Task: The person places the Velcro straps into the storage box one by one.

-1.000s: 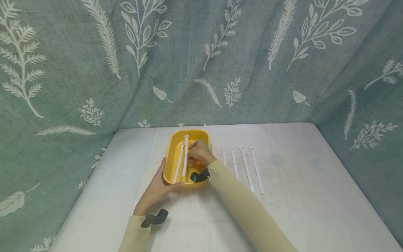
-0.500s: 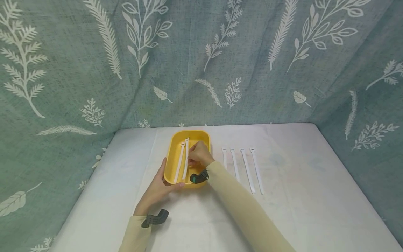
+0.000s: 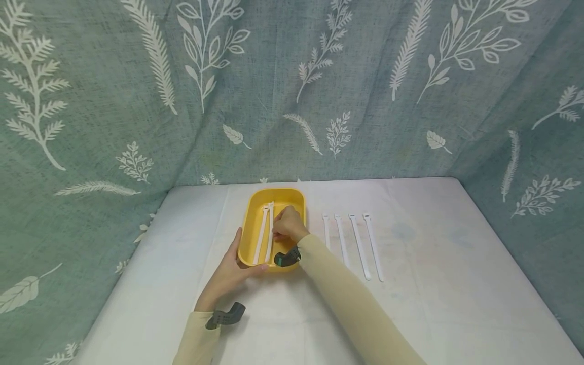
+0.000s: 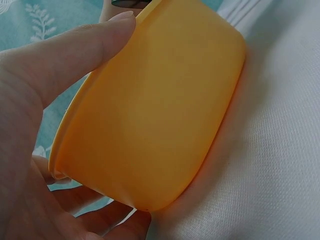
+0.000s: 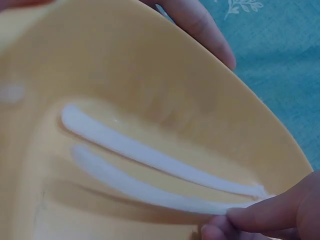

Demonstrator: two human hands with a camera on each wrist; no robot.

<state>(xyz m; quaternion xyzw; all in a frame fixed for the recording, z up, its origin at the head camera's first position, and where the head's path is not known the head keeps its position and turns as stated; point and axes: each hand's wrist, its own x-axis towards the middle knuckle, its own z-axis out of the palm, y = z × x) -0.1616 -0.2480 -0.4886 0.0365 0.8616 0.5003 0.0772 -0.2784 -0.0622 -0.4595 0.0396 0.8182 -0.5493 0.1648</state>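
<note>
A yellow tray [image 3: 281, 190] stands on the table left of centre. My left hand [image 3: 228, 271] grips its near left corner; in the left wrist view the thumb [image 4: 75, 60] lies over the rim and the fingers curl round the outer wall. Inside, my right hand [image 3: 288, 223] pinches a white cable tie [image 3: 269, 243] between thumb and fingertips. The right wrist view shows this held tie [image 5: 135, 187] slightly bowed, its far end close over the tray floor. Alongside it, nearer the left wall, lies a second white cable tie [image 3: 261, 235], roughly parallel.
Several more white cable ties [image 3: 360, 247] lie side by side on the white tablecloth [image 3: 438, 304] right of the tray, the left ones partly hidden by my right sleeve [image 3: 351, 294]. A green leaf-patterned curtain [image 3: 255, 101] hangs behind the table and at both sides.
My right hand has lowered the held cable tie and drawn it slightly toward me, level with the other tie in the tray. The left hand stays on the tray.
</note>
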